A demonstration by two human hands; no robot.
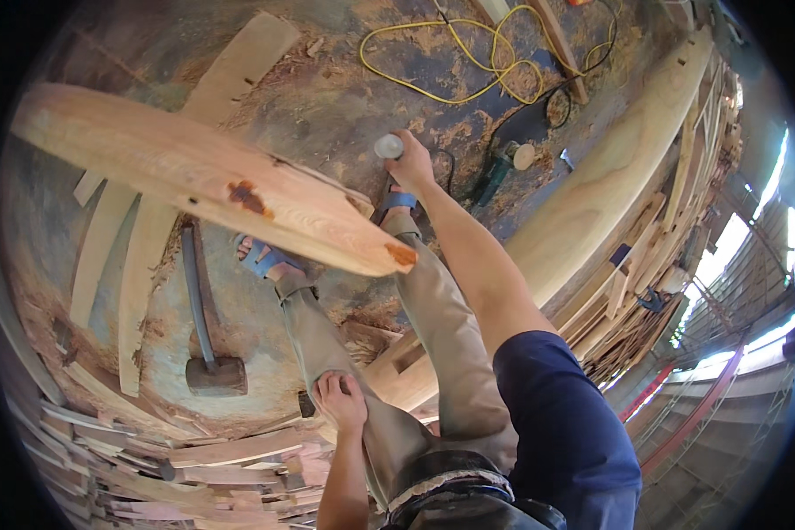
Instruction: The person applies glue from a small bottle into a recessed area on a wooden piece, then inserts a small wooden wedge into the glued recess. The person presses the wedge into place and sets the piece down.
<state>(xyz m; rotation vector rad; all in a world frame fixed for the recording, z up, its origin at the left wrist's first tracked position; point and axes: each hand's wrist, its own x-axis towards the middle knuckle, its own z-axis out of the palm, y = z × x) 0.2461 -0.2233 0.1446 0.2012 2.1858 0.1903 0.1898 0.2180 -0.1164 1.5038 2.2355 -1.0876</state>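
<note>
My right hand (411,163) reaches forward past my right knee, its fingers closed round a small whitish, round-topped container (388,147). Whether that is a cup or a bottle I cannot tell. My left hand (341,400) rests on my left knee with its fingers lying on the trouser cloth, holding nothing. Between my hands and to the left stretches a long shaped timber (177,168), its near end over my shins. It carries a reddish-brown stain (249,197) on its face and another on its tip (402,254).
A mallet (215,375) lies on the left beside flat boards (141,274). A green power tool (496,175) sits right of my right hand, and a yellow cord (450,100) loops ahead. Another long timber (592,212) runs along the right. Stacked wood strips (230,477) fill the near left.
</note>
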